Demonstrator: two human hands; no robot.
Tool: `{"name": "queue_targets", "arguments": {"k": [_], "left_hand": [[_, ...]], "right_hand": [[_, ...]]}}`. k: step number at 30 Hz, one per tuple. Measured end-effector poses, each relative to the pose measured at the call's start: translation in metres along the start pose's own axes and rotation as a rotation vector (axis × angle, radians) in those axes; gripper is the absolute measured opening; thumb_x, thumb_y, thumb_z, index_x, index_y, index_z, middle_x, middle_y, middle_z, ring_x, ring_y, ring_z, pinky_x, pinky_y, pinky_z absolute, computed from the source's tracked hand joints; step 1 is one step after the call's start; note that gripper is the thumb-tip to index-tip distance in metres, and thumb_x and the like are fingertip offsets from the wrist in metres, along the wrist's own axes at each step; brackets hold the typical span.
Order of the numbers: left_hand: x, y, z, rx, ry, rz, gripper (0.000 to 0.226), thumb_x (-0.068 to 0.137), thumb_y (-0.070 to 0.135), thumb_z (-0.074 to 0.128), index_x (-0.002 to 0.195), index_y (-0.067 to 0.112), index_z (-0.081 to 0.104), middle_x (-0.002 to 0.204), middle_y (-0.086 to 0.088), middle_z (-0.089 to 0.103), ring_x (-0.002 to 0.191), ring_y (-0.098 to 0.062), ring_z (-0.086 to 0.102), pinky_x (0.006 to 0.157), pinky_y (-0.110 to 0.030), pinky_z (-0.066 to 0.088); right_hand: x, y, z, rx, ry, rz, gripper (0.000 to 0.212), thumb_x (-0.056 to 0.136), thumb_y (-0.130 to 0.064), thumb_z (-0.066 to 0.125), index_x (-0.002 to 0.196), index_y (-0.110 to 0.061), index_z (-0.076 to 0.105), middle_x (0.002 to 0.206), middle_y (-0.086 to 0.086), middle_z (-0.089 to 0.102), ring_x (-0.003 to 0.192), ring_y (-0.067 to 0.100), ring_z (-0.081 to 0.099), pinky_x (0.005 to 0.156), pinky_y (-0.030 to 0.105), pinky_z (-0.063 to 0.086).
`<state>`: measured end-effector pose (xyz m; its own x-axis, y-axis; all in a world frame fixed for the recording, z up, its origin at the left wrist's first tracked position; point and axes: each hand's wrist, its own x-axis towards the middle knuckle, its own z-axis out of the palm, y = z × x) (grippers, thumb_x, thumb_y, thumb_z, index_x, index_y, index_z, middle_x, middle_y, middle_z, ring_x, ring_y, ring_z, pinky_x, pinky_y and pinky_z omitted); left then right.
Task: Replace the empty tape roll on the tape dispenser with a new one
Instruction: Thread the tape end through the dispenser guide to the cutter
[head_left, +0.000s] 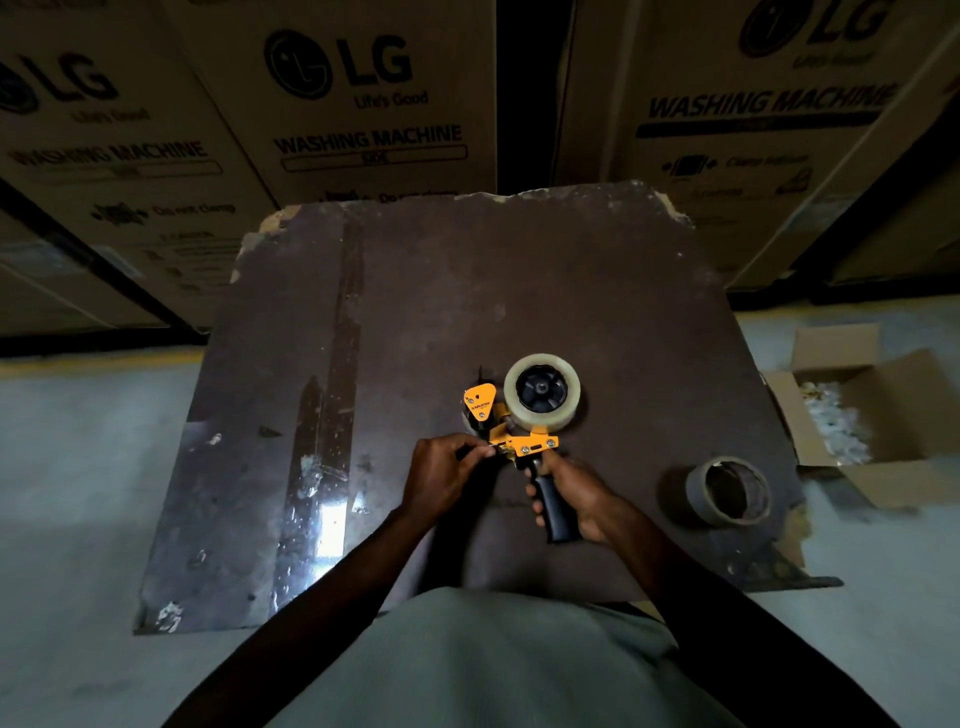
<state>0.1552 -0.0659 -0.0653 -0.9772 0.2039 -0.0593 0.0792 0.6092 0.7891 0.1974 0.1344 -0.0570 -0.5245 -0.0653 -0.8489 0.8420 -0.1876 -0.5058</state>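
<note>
The tape dispenser (511, 436) is held over the table (415, 312) near its near edge, the right hand (574, 493) wrapped round the black handle. The new tape roll (542, 392) sits on the hub, on the far side of the left hand (441, 475), whose fingers (480, 451) pinch at the frame, probably the tape end. The empty core (727, 491) lies towards the near right corner.

Yellow tape dispenser (511, 441) carries clear tape roll (542, 389); empty cardboard core (727, 491) lies right.
</note>
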Motion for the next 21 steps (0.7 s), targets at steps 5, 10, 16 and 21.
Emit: {"name": "queue_targets", "arguments": {"k": [5,10,16,21], "left_hand": [[0.018,0.006,-0.007,0.055,0.023,-0.107,0.020,0.078,0.043,0.077,0.080,0.023,0.078,0.076,0.010,0.077,0.067,0.004,0.067,0.062,-0.013,0.044],[0.021,0.000,-0.018,0.072,0.041,-0.139,0.029,0.073,0.050,0.078,0.072,0.022,0.075,0.063,0.013,0.069,0.055,0.006,0.059,0.052,-0.008,0.037],[0.033,0.000,-0.029,-0.410,0.162,-0.434,0.038,0.083,0.046,0.073,0.077,0.008,0.074,0.070,-0.008,0.073,0.065,-0.020,0.068,0.073,-0.039,0.060],[0.058,0.018,-0.027,-0.696,0.006,-0.668,0.036,0.082,0.043,0.076,0.076,0.009,0.066,0.072,-0.004,0.066,0.070,-0.018,0.063,0.071,-0.035,0.053]], "right_hand": [[0.001,0.000,0.000,0.014,-0.002,0.018,0.024,0.096,-0.031,0.048,0.079,-0.017,0.060,0.058,0.000,0.062,0.043,0.015,0.052,0.045,0.025,0.047],[0.000,-0.002,-0.002,0.023,-0.036,0.040,0.017,0.093,-0.025,0.051,0.081,-0.016,0.060,0.062,0.003,0.062,0.047,0.018,0.055,0.048,0.026,0.048],[-0.002,-0.006,-0.004,-0.017,-0.080,0.081,0.008,0.091,-0.017,0.059,0.087,-0.011,0.061,0.066,0.007,0.065,0.055,0.022,0.061,0.051,0.031,0.051],[-0.007,-0.004,0.000,-0.066,-0.006,-0.003,0.011,0.091,-0.016,0.059,0.081,-0.011,0.059,0.057,0.003,0.061,0.045,0.017,0.055,0.046,0.028,0.049]]}}
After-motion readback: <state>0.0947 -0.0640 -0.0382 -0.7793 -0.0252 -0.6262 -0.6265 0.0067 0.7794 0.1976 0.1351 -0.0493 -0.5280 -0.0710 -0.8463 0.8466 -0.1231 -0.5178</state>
